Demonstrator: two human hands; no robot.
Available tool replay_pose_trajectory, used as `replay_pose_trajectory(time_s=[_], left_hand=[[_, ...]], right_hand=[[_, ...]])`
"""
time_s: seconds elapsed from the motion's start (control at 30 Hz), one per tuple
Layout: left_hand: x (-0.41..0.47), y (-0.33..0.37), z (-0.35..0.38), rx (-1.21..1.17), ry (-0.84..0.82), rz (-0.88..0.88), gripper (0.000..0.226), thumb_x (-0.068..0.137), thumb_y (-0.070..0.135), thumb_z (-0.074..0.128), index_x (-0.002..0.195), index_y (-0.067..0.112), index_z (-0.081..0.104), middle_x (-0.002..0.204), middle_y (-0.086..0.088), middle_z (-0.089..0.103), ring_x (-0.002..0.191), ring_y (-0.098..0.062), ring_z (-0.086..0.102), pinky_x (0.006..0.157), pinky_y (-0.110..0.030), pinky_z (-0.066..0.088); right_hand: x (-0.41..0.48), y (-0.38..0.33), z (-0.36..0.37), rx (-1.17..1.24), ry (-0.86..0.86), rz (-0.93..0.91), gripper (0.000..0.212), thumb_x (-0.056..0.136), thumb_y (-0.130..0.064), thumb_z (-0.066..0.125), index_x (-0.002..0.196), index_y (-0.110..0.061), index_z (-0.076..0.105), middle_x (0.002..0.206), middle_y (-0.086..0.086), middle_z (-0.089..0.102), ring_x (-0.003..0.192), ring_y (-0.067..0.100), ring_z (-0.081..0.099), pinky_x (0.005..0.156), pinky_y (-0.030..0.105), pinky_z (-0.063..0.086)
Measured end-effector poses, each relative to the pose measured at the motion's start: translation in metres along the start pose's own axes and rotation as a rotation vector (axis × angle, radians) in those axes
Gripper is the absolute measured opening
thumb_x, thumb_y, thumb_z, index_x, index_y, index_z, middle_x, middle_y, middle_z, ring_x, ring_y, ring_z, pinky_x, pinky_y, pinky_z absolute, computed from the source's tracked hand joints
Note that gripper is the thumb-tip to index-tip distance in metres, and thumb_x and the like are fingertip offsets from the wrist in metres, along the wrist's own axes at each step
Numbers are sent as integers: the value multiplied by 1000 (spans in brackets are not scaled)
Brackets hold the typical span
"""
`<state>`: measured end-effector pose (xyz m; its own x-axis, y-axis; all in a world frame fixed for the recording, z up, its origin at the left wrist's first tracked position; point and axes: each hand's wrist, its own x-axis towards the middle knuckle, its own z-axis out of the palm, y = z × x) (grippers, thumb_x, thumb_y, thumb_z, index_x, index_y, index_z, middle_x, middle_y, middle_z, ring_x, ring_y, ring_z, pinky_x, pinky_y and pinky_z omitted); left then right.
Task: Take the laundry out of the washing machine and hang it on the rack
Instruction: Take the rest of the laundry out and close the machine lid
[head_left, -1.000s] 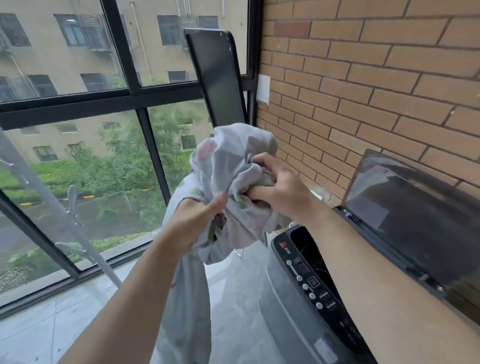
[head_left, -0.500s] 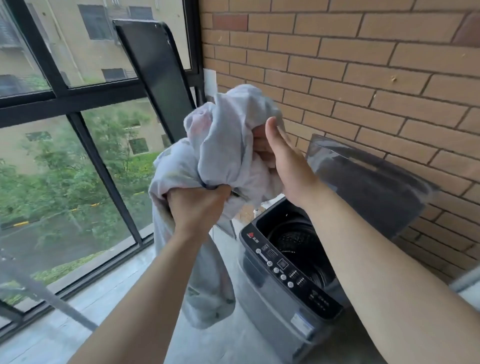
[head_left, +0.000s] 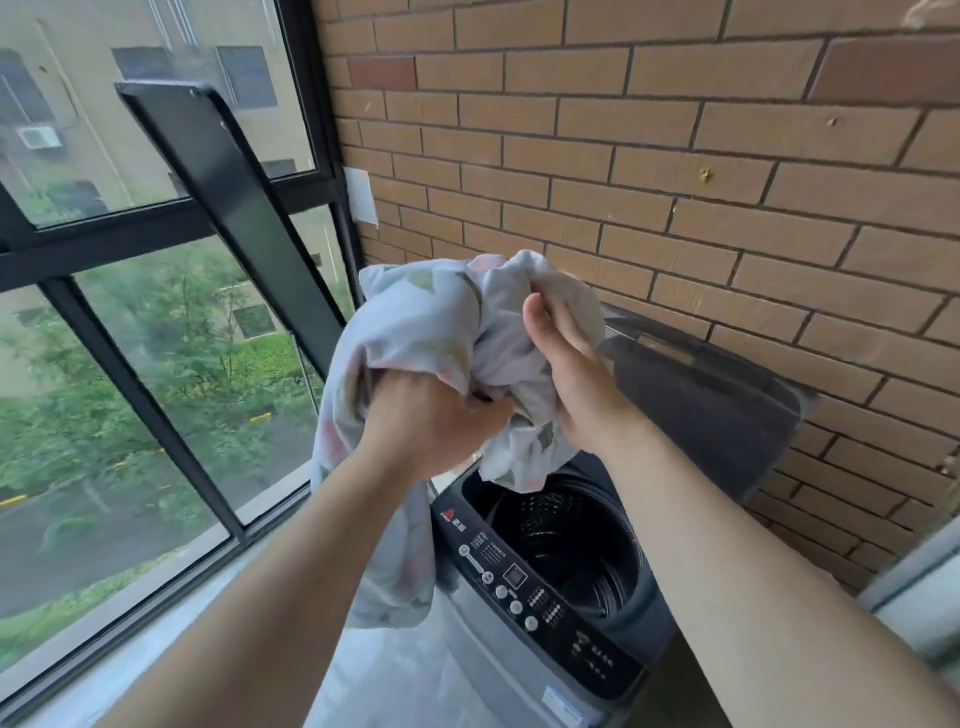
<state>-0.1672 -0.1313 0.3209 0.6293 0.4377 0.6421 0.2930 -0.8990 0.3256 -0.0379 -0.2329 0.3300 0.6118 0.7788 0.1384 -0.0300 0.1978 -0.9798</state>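
Head view: left hand (head_left: 431, 421) fisted tight on bunched laundry (head_left: 441, 332); right hand (head_left: 566, 374) closed on upper folds. Cloth held above open washing machine (head_left: 545, 587), tail hanging down front. Soft, limp, likely damp-heavy; best gripped at edge or corners to spread. Drum (head_left: 566, 545) looks empty where visible. Rack not in view.

Pale floral laundry (head_left: 415, 332) bunched above open washing machine (head_left: 550, 587).

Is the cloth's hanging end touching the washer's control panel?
Cannot tell. In the head view the floral cloth hangs down just left of the control panel, overlapping its left edge, so neither contact nor gap shows.
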Motion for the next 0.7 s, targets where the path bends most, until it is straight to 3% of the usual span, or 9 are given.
replay_pose_trajectory(time_s=[0.07,0.13,0.2,0.27,0.37,0.47,0.57,0.63,0.7], left_hand=[[-3,5,22,76,-145,-97,55,54,84,59,63,30,56,57,20,52,61,2,55,50,-18,39],[-9,4,44,192,-205,-163,72,48,95,49,90,39,64,81,19,63,87,-12,64,69,-23,47],[-10,3,59,239,-211,-226,79,48,98,47,97,38,64,88,13,65,96,-18,65,74,-29,46],[-6,-2,68,231,-115,-181,65,60,84,59,105,38,62,97,11,68,103,-21,64,81,-31,49],[1,-10,78,259,16,-35,50,75,45,66,121,30,54,109,3,69,103,-25,64,85,-33,52],[8,-18,82,214,35,-118,43,78,39,66,117,27,55,101,-1,69,94,-26,65,78,-34,52],[15,-21,89,211,30,-186,34,75,38,66,105,23,61,93,-5,68,89,-31,64,73,-33,46],[21,-21,91,227,51,-222,29,73,31,71,100,24,62,90,-6,68,87,-33,64,70,-33,44],[28,-21,90,236,85,-245,26,74,28,75,95,24,62,86,-6,67,83,-34,64,67,-33,45]], right_hand=[[7,5,-9,7,-28,34,73,75,-78,65,138,-45,50,138,-3,61,127,22,59,109,51,45],[13,14,-13,6,-48,66,69,76,-77,64,132,-38,56,127,0,68,117,20,66,105,49,49],[19,20,-16,-85,-74,85,69,75,-80,59,128,-36,57,121,-1,70,113,15,67,102,43,51],[24,24,-16,-221,-116,90,73,71,-87,49,126,-39,56,119,-10,66,111,4,61,95,31,46],[36,32,-25,-358,-190,77,81,71,-90,39,129,-36,51,112,-17,59,107,-3,54,89,27,40],[50,37,-39,-427,-223,60,75,75,-91,37,125,-39,55,110,-22,60,99,-14,55,85,24,42],[72,36,-62,-553,-123,7,64,83,-86,35,111,-36,64,102,-13,68,98,6,64,87,34,52],[93,35,-83,-712,54,-64,60,94,-74,30,97,-24,65,90,-5,70,90,17,65,81,38,54],[112,37,-113,-963,258,-86,55,101,-62,26,92,-22,62,95,5,69,97,26,62,77,37,50]])
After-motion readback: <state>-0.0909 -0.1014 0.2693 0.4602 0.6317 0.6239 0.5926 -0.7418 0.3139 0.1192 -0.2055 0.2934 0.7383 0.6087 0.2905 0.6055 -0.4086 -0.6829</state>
